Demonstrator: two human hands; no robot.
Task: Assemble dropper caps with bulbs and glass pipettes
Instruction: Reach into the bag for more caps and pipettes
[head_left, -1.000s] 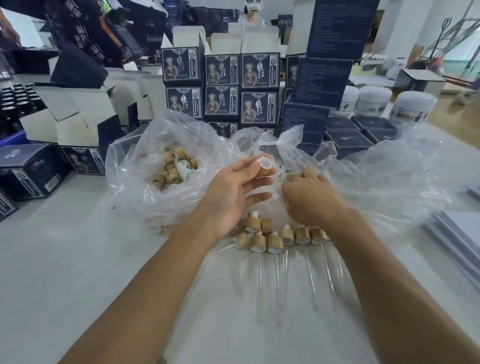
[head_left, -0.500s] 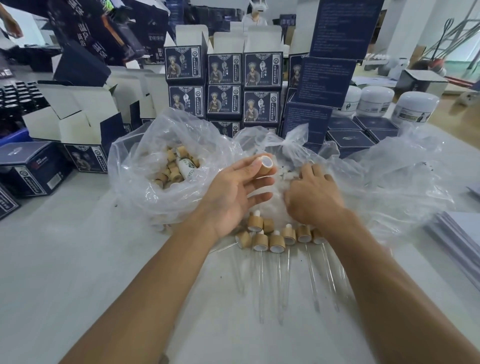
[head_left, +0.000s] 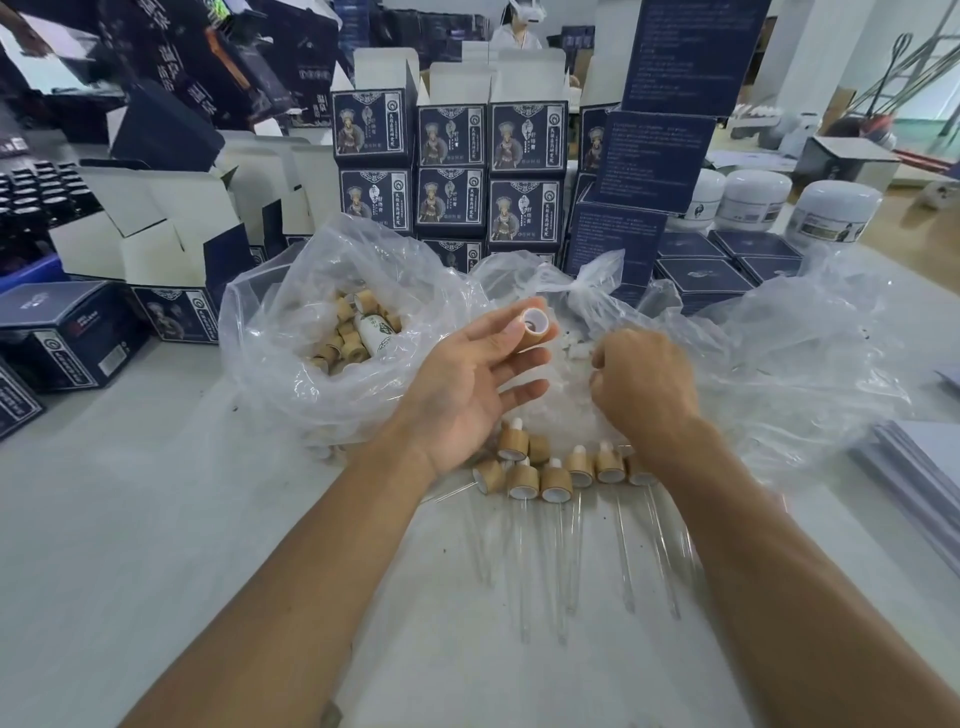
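Note:
My left hand pinches a bamboo-coloured dropper cap between thumb and fingertips, its white-lined opening facing me. My right hand has its fingers curled inside a clear plastic bag, next to small white bulbs; whether it holds one is hidden. Several finished droppers with bamboo caps and glass pipettes lie in a row on the white table below my hands. A second clear bag at the left holds several loose bamboo caps.
Stacked dark blue printed boxes stand behind the bags, open boxes at the left. White jars and flat blue boxes sit at the back right. A pile of grey sheets lies at the right edge. A person stands far behind.
My right hand has drawn back slightly toward me and curled its fingers among the white bulbs. My left hand holds the cap in the same place.

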